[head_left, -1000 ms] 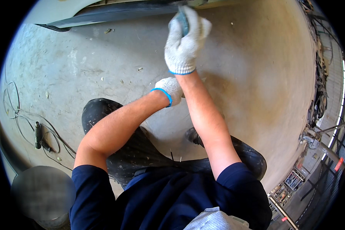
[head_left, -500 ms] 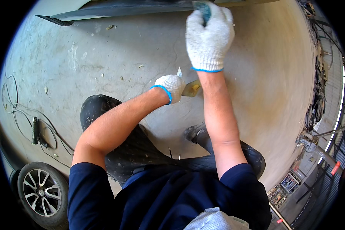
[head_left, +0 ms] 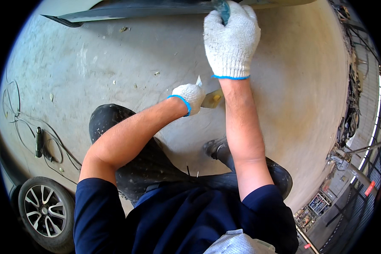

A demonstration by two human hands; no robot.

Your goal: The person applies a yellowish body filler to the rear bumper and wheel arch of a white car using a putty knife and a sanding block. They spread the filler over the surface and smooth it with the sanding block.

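My right hand (head_left: 233,42), in a white knit glove with a blue cuff, reaches to the top of the view. Its thumb and fingers close round a teal, flat-looking spreader (head_left: 224,12), held at the edge of a dark car body panel (head_left: 144,12). Where the spreader meets the panel is partly hidden by the glove. Lower, before my knees, my gloved left hand (head_left: 188,98) is closed on a putty knife (head_left: 212,99), its olive blade bearing a yellowish smear. A pale pointed tip (head_left: 199,81) juts above that glove; whether it belongs to the same tool, I cannot tell.
On the concrete floor (head_left: 101,72) lie small scraps. At left, a dark hand tool (head_left: 39,142) rests beside looped cable (head_left: 19,118). A wheel with tyre (head_left: 46,213) lies at lower left. Racks and clutter (head_left: 319,203) line the right side.
My right hand has shifted very slightly down and left with the teal spreader. My left hand with the putty knife stays almost in place.
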